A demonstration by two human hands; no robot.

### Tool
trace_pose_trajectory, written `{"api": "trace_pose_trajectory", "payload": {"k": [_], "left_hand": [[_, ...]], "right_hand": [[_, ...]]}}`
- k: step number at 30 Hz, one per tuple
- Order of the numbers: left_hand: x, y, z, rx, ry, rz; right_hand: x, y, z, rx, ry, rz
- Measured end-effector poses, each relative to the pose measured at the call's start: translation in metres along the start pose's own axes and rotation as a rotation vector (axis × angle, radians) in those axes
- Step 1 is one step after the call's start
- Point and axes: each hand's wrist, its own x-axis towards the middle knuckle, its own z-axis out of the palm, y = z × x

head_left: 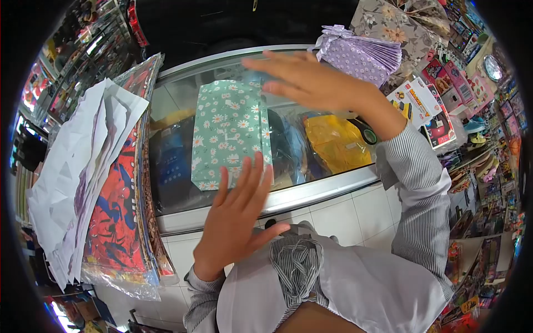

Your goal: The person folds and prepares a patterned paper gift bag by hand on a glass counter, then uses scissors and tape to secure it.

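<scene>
A flat green paper bag (226,125) with a white daisy print lies on the glass-topped counter (183,218), a folded strip running along its right side. My left hand (236,216) is open, its spread fingertips overlapping the bag's lower right part in this view. Over the upper right corner of the bag is my right hand (316,80), fingers stretched out to the left and slightly blurred. Neither hand grips anything.
White crumpled paper sheets (72,172) and a plastic-wrapped Spider-Man pack (114,211) lie along the left. At the back right are a pleated purple floral bag (361,58) and beige floral paper (383,28). Scissors (366,133) rest near my right wrist. Packaged toys (415,102) crowd the right.
</scene>
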Motion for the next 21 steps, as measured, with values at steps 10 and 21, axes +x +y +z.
{"api": "trace_pose_trajectory", "payload": {"k": [10, 21], "left_hand": [[-0.020, -0.028, -0.005, 0.339, 0.406, -0.695], [-0.009, -0.027, -0.009, -0.003, 0.489, -0.796]], "right_hand": [[-0.011, -0.048, 0.039, 0.095, -0.155, -0.283], [0.069, -0.076, 0.065, 0.233, -0.090, -0.519]]}}
